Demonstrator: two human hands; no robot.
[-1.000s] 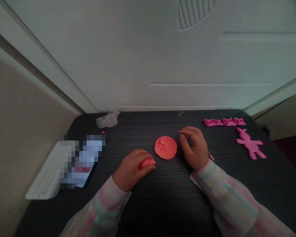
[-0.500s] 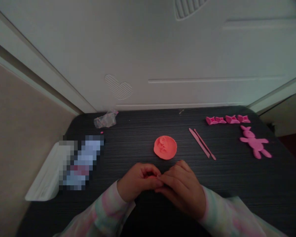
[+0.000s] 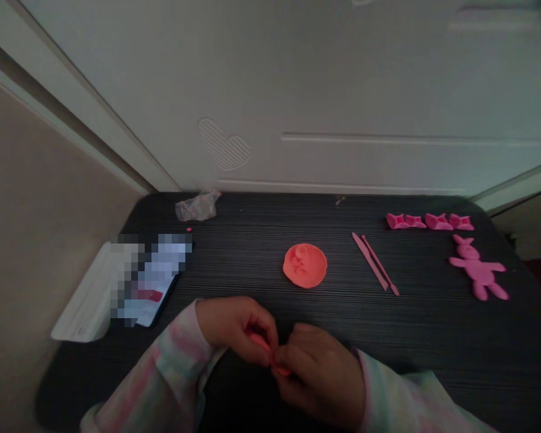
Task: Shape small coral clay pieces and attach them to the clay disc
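I see the left hand (image 3: pixel 238 328) curled narrow, thumb and fingers gripping a soft, clay-like coral lump (image 3: pixel 259 341); the right hand (image 3: pixel 320 373) pinches its near end, the fingers bunched against the left fingertips. Its full shape is hidden from me between them. Just beyond the fingers lies a thin coral disc (image 3: pixel 315 267), round with a wavy rim, small curled pieces (image 3: pixel 300 255) set on it. Beyond and right of them I have a flat, pointed pink blade (image 3: pixel 368 261) beside a slim rod (image 3: pixel 381 266), then a smooth pink rabbit figure (image 3: pixel 480 272) with rounded limbs. Farther left are a crumpled clear bag (image 3: pixel 197 207) and a glossy phone (image 3: pixel 155 288), all on the finely ribbed black tabletop (image 3: pixel 247 258).
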